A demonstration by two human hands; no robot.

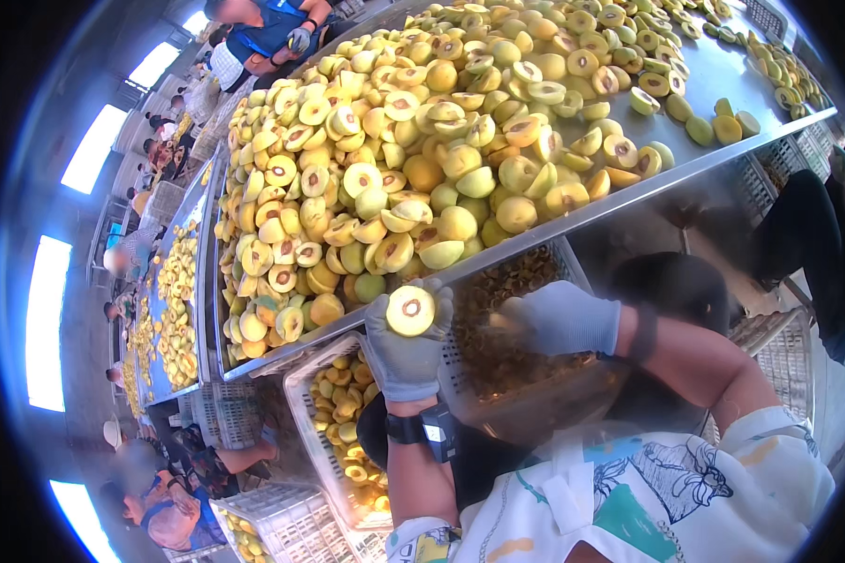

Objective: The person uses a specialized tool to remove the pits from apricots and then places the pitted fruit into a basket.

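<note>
1. I see the person's left hand (407, 352), in a grey knitted glove, below the near edge of the pile; its fingers grasp one round yellow-green fruit half (410, 311) with a brown centre, the cut face turned upward.
2. The right hand (563, 319), in a similar grey glove, is to the right, above a pale plastic crate (577, 266) with small brown pieces (512, 281) inside. Its fingers are bent but blurred, so I cannot tell whether they grasp something.
3. On the far side, a large pile of yellow-green halved fruits (366, 178) lies on the shiny metal surface (714, 70).
4. At the left of the left hand, a white plastic basket (300, 399) holds more yellow fruit pieces (343, 403).
5. Far to the left, a co-worker in blue clothes (268, 33) is beside the same surface.
</note>
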